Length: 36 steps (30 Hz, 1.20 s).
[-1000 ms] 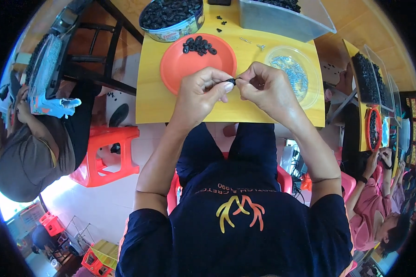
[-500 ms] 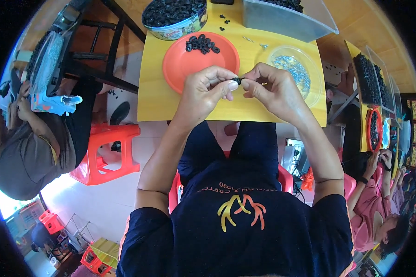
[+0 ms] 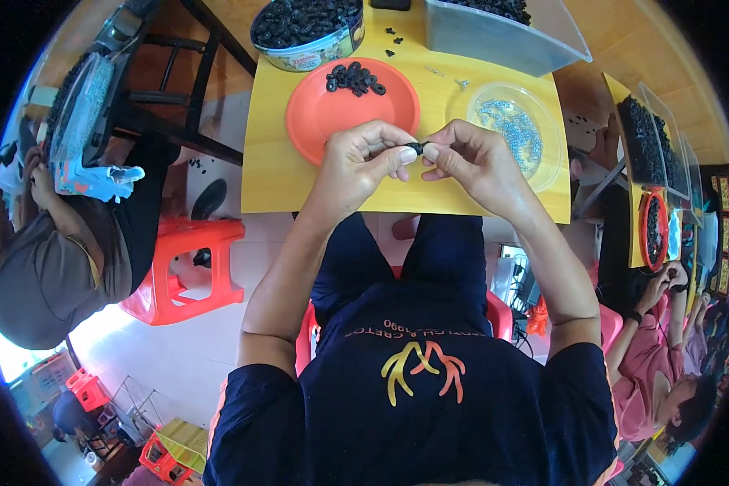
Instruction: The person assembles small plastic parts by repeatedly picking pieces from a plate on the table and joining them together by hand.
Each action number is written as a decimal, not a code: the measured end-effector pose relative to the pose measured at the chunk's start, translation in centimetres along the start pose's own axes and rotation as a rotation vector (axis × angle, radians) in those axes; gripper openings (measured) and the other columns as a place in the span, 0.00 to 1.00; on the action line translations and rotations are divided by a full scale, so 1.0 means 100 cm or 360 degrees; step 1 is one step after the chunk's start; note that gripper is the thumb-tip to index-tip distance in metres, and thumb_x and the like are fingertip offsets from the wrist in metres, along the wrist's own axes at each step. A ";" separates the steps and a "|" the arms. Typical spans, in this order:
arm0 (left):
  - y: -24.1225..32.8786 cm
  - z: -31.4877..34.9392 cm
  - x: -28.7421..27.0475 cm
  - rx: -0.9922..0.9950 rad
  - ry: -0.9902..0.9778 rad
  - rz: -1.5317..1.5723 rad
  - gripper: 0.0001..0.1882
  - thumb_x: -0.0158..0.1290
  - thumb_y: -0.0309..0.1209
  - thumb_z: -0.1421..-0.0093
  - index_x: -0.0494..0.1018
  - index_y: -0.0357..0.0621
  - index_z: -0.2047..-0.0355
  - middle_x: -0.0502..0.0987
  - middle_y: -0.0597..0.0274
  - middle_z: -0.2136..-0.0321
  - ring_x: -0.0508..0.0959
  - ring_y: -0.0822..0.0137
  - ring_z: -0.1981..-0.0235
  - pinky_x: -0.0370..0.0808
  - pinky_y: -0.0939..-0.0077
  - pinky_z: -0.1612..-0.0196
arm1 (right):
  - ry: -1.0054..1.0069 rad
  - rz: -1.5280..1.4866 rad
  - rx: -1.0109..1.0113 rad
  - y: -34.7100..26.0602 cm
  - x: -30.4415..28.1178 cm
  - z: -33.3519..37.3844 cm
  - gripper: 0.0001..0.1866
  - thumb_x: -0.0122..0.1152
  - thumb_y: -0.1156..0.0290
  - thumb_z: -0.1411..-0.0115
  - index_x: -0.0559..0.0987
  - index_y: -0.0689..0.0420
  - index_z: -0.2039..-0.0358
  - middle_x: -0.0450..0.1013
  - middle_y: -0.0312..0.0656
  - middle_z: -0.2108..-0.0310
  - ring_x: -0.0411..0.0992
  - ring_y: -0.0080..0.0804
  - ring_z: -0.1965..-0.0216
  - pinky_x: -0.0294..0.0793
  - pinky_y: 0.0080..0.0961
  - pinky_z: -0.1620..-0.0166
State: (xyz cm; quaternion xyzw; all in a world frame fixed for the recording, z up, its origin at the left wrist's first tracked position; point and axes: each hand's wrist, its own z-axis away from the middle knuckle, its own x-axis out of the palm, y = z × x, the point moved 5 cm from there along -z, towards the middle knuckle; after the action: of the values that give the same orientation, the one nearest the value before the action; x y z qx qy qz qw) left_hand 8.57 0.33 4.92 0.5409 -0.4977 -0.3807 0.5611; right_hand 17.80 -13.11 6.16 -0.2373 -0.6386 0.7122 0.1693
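Observation:
Between my fingertips, above the near part of the yellow table (image 3: 300, 190), is a small black ring-like part (image 3: 416, 149). My left hand (image 3: 365, 160) pinches it from the left, thumb against fingers. From the other side my right hand (image 3: 474, 157) pinches at the same part; whether it also has a smaller piece is too small to tell. Just beyond my left hand lies a red plate (image 3: 316, 105) with a cluster of black ring-shaped parts (image 3: 355, 78) at its far side. Beyond my right hand sits a clear round dish (image 3: 549, 121) of small silvery-blue pieces (image 3: 510, 134).
A round tin (image 3: 312, 57) heaped with black parts stands far left, a clear plastic bin (image 3: 502, 36) far right. Loose small bits (image 3: 462, 83) lie between. A red stool (image 3: 190, 267) is at left. Other people (image 3: 65, 267) sit on both sides.
My hands stay almost in place, with the fingers shifting slightly around the black part. On the right, a co-worker's hands have moved a little.

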 end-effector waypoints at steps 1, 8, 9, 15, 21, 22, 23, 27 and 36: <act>0.001 0.001 0.001 0.0000 0.0001 0.0000 0.05 0.54 0.21 0.40 0.74 0.34 0.63 0.78 0.61 0.71 0.76 0.76 0.73 0.72 0.82 0.69 | 0.0061 0.0051 -0.0086 -0.002 0.000 0.001 0.09 0.57 0.72 0.37 0.76 0.67 0.66 0.76 0.41 0.70 0.74 0.22 0.71 0.77 0.20 0.68; -0.007 -0.001 0.002 0.0074 0.0205 -0.0206 0.04 0.54 0.18 0.43 0.74 0.32 0.66 0.78 0.61 0.77 0.76 0.77 0.77 0.72 0.83 0.73 | 0.0192 0.0511 -0.0144 -0.011 0.000 0.000 0.09 0.60 0.72 0.41 0.77 0.66 0.68 0.75 0.42 0.80 0.73 0.23 0.79 0.72 0.21 0.74; -0.008 -0.002 0.002 0.0081 0.0216 -0.0185 0.04 0.54 0.17 0.43 0.74 0.32 0.67 0.78 0.61 0.77 0.76 0.77 0.77 0.72 0.84 0.73 | 0.0154 0.0533 -0.0029 -0.010 0.001 -0.001 0.08 0.59 0.72 0.39 0.76 0.66 0.68 0.75 0.41 0.76 0.75 0.23 0.75 0.75 0.20 0.71; -0.010 0.001 0.006 0.0065 0.0258 -0.0199 0.04 0.54 0.17 0.43 0.74 0.32 0.66 0.78 0.61 0.76 0.76 0.77 0.76 0.72 0.84 0.73 | 0.0075 0.0261 0.0125 -0.002 -0.004 -0.002 0.09 0.60 0.72 0.39 0.76 0.66 0.67 0.74 0.39 0.72 0.74 0.21 0.72 0.79 0.21 0.68; 0.003 0.002 0.003 -0.0059 0.0030 0.0011 0.06 0.57 0.22 0.43 0.76 0.36 0.65 0.79 0.58 0.66 0.78 0.71 0.63 0.73 0.78 0.58 | -0.0337 -0.0583 0.0469 0.007 -0.013 -0.004 0.11 0.64 0.67 0.42 0.78 0.60 0.64 0.74 0.36 0.70 0.72 0.19 0.71 0.82 0.30 0.62; 0.002 0.000 0.001 -0.0061 0.0028 0.0012 0.06 0.57 0.22 0.43 0.76 0.36 0.65 0.79 0.58 0.66 0.78 0.71 0.63 0.73 0.78 0.58 | -0.0462 -0.0717 0.0526 0.011 -0.009 -0.002 0.13 0.65 0.66 0.42 0.77 0.60 0.62 0.74 0.37 0.68 0.72 0.19 0.70 0.83 0.30 0.63; 0.008 -0.001 0.000 0.0188 -0.0028 -0.0200 0.06 0.58 0.24 0.44 0.77 0.38 0.65 0.78 0.57 0.61 0.76 0.69 0.58 0.71 0.75 0.53 | -0.0592 -0.0850 0.0584 0.013 -0.004 0.000 0.15 0.65 0.64 0.43 0.76 0.59 0.59 0.74 0.37 0.66 0.72 0.19 0.69 0.83 0.31 0.63; 0.016 -0.006 0.008 0.0434 -0.0311 -0.0231 0.06 0.60 0.28 0.46 0.79 0.42 0.67 0.73 0.58 0.50 0.70 0.64 0.47 0.64 0.68 0.42 | -0.0915 -0.1212 0.0432 0.026 0.008 0.001 0.18 0.65 0.63 0.43 0.75 0.59 0.56 0.74 0.39 0.64 0.71 0.21 0.69 0.82 0.33 0.61; 0.052 0.005 0.023 0.0748 -0.0054 -0.0737 0.13 0.60 0.20 0.49 0.76 0.38 0.61 0.77 0.56 0.61 0.78 0.66 0.59 0.74 0.77 0.57 | -0.0685 -0.1827 0.0342 0.021 0.025 0.010 0.21 0.62 0.62 0.40 0.71 0.59 0.51 0.67 0.31 0.70 0.59 0.15 0.74 0.61 0.14 0.72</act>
State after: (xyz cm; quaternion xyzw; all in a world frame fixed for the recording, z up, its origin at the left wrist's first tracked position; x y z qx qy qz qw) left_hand 8.03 -1.34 10.39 0.7478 -0.4451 -0.3819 0.3111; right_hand 15.32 -12.80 3.88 0.3110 -0.6089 0.5997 0.4157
